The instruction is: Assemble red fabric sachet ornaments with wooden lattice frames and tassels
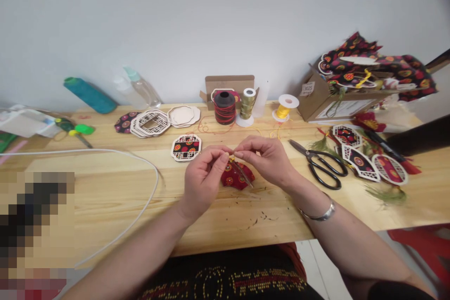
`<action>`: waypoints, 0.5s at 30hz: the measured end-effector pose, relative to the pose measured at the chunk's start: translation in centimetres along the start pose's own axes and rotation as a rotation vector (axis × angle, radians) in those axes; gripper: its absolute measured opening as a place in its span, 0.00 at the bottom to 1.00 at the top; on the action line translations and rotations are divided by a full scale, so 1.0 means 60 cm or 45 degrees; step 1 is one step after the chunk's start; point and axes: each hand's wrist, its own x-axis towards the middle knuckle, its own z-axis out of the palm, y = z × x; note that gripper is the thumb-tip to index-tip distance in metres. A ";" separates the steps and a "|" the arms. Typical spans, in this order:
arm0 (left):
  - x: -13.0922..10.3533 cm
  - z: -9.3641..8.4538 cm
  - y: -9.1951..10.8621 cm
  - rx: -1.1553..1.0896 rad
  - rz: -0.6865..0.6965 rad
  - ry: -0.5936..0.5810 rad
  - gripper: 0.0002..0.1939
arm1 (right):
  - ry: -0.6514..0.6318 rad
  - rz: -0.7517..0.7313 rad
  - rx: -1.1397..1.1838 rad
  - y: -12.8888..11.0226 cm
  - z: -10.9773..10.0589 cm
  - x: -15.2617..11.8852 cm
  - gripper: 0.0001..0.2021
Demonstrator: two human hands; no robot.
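Mostly, the fingers hide what they pinch: the left hand and right hand grip a tiny yellow cord above a red patterned piece, itself partly covered. Far right, a cardboard box brims with patterned fabric. Scissors lie right; dark scraps lie toward the desk's near edge.
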 end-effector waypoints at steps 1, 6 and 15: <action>-0.001 0.000 -0.001 -0.005 -0.010 -0.001 0.07 | -0.005 -0.040 -0.015 -0.001 0.000 -0.001 0.03; -0.001 0.001 -0.003 0.022 -0.032 -0.014 0.08 | -0.002 -0.222 -0.105 -0.002 0.003 -0.006 0.03; 0.003 0.002 -0.001 0.078 -0.012 0.022 0.07 | -0.038 -0.418 -0.405 -0.004 0.001 -0.010 0.05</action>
